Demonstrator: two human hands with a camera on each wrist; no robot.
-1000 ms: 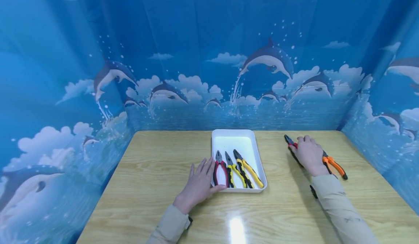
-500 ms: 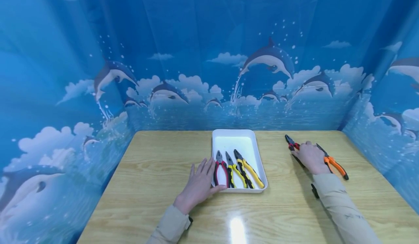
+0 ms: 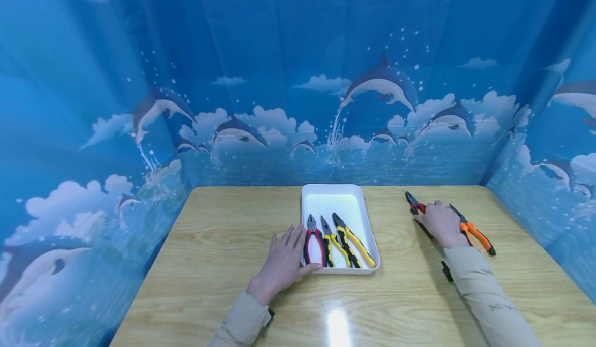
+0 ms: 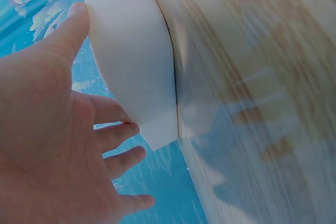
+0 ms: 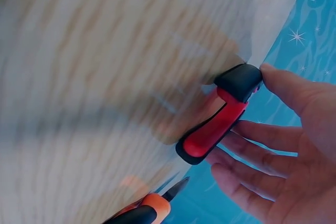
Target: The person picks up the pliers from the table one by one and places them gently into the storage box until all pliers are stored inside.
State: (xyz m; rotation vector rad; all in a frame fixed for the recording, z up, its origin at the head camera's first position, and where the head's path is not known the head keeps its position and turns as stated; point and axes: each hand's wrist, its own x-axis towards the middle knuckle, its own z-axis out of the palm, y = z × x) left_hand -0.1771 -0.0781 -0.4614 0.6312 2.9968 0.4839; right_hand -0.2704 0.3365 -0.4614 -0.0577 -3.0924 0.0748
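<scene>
My left hand [image 3: 281,261] lies with spread, straight fingers against the left wall of the white tray [image 3: 332,197]; the left wrist view has its thumb and fingertips touching the tray's side [image 4: 131,51]. Inside the tray are red-black pliers [image 3: 314,243] and two yellow-black pliers [image 3: 336,243] [image 3: 354,241]. On the right, my right hand [image 3: 444,225] covers part of black-and-red pliers [image 3: 415,205] on the table. In the right wrist view, the thumb and fingers of the right hand [image 5: 283,145] hold the red-black handles [image 5: 215,124] between them.
Orange-black pliers [image 3: 477,237] lie on the wooden table [image 3: 223,233] just right of my right hand. A blue curtain printed with dolphins [image 3: 279,78] stands behind and at both sides of the table.
My right hand has shifted slightly down and left, uncovering more of the orange-black pliers' jaws and of the red pliers' front. The left hand and tray have not visibly moved.
</scene>
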